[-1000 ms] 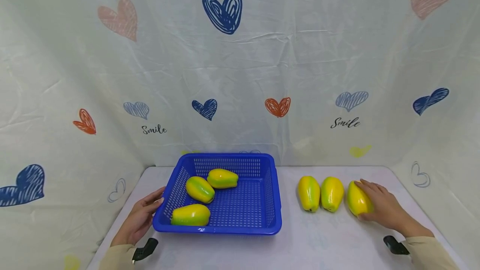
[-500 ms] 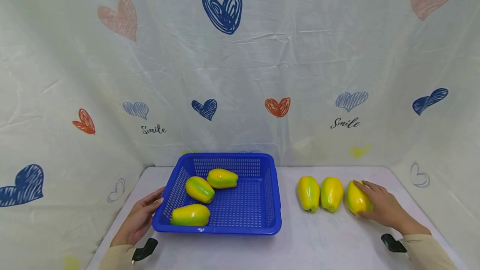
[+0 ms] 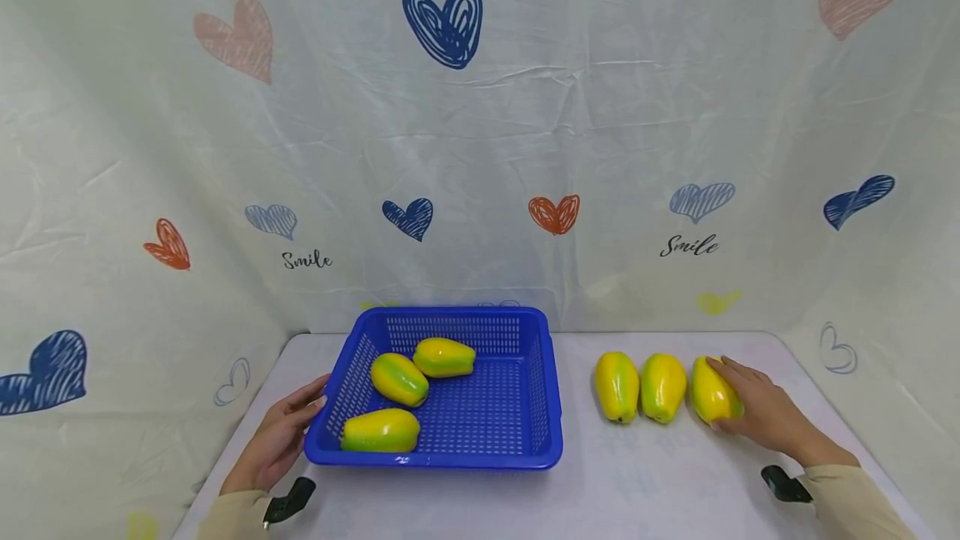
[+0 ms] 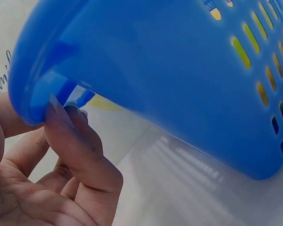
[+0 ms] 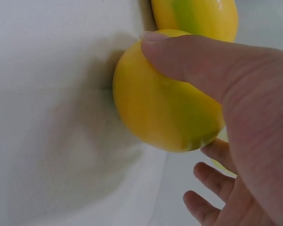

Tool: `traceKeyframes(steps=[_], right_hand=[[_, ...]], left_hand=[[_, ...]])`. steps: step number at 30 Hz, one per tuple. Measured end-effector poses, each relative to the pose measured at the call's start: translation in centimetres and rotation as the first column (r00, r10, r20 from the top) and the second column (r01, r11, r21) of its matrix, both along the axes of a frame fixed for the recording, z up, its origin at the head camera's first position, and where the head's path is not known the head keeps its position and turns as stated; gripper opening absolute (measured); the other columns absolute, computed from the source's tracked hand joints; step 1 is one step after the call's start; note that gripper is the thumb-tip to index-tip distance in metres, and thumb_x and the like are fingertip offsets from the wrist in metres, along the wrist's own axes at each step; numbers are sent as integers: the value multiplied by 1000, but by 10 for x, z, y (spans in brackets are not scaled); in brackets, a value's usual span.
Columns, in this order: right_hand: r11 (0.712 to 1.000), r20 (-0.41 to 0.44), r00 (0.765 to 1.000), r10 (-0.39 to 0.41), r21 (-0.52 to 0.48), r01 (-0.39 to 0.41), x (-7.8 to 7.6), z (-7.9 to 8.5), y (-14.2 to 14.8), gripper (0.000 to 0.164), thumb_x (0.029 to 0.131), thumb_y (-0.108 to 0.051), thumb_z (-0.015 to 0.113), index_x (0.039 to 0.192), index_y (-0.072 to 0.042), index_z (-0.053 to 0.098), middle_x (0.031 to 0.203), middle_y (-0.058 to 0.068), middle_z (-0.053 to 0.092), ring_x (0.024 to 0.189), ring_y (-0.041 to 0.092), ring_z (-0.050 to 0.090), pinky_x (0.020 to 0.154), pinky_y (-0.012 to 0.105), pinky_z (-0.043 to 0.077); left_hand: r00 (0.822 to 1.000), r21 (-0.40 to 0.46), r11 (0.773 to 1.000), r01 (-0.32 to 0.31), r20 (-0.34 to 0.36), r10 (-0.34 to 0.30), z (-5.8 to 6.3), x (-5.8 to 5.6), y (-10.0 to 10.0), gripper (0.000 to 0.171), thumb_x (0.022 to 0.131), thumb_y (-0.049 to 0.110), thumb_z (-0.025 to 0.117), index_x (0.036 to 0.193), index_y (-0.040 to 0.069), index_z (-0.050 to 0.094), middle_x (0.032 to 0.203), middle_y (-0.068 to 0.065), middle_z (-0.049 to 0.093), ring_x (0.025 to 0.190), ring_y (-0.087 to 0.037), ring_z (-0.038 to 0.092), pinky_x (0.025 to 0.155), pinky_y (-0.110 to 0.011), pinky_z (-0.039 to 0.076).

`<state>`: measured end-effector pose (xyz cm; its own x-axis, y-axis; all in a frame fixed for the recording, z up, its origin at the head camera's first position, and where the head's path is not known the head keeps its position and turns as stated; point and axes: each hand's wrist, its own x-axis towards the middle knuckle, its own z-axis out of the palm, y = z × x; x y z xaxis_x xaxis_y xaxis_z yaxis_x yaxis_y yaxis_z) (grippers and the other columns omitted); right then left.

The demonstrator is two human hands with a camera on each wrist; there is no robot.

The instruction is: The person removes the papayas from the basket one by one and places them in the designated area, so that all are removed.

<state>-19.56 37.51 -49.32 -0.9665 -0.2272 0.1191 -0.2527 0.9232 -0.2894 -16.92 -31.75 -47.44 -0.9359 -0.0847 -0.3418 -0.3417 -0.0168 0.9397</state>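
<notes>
My left hand (image 3: 276,444) grips the left rim of a blue plastic basket (image 3: 487,461). In the left wrist view, its thumb and fingers (image 4: 73,141) pinch the basket's overhanging edge (image 4: 26,70). Three yellow-green papayas lie inside: one at the back (image 3: 445,357), one in the middle (image 3: 400,379), one in front (image 3: 381,430). At the right, my right hand (image 3: 768,415) holds a papaya (image 3: 711,394) standing on the table. The right wrist view has the thumb (image 5: 179,54) across this papaya (image 5: 165,103), with fingers partly hidden beyond it.
Two more papayas, one at the left (image 3: 618,387) and one beside it (image 3: 663,388), stand between the basket and my right hand. The white table (image 3: 600,490) ends at a heart-printed curtain (image 3: 480,148) behind.
My right hand and its papaya have shifted slightly left, nearer the other two, and a little toward the back. The left hand and basket look unchanged.
</notes>
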Motion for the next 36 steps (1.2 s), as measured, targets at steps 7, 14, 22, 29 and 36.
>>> traceKeyframes(steps=[7, 14, 22, 29, 36], right_hand=[[1000, 6, 1000, -5, -3, 5, -2, 3, 0, 95, 70, -17, 98, 147, 10, 49, 145, 45, 45, 127, 66, 44, 102, 81, 38], [1000, 41, 999, -7, -14, 7, -2, 3, 2, 97, 71, -17, 97, 149, 9, 46, 143, 44, 47, 126, 65, 45, 102, 80, 39], [1000, 60, 998, -1, -30, 3, -2, 7, 2, 99, 71, -17, 97, 150, 9, 44, 142, 42, 49, 125, 64, 47, 101, 79, 40], [999, 31, 999, 11, -34, -10, -1, 12, -1, 99, 71, -17, 97, 150, 9, 44, 140, 43, 49, 124, 63, 48, 99, 79, 42], [999, 12, 1000, 29, -44, -28, 1, 20, -7, 96, 74, -18, 95, 151, 8, 44, 141, 41, 50, 125, 62, 50, 100, 78, 43]], left_hand=[[1000, 12, 1000, 18, 1, -18, 1, 0, 1, 63, 113, 16, 51, 169, 6, 22, 171, -23, 23, 108, -2, 62, 96, -19, 55], [1000, 32, 999, 11, 2, -12, 1, 0, 1, 64, 113, 16, 52, 168, 6, 22, 171, -23, 24, 108, -4, 62, 97, -21, 55], [1000, 35, 999, 9, -2, -8, 1, 0, 0, 64, 112, 16, 52, 168, 6, 24, 170, -20, 27, 109, -5, 63, 98, -21, 55], [1000, 39, 999, -3, 1, 3, -1, 0, -1, 64, 111, 16, 55, 168, 6, 26, 161, -13, 42, 109, -7, 65, 98, -23, 56], [1000, 35, 999, -6, 0, 6, -1, 1, -2, 64, 111, 16, 55, 168, 6, 26, 155, -8, 48, 108, -7, 65, 97, -23, 57]])
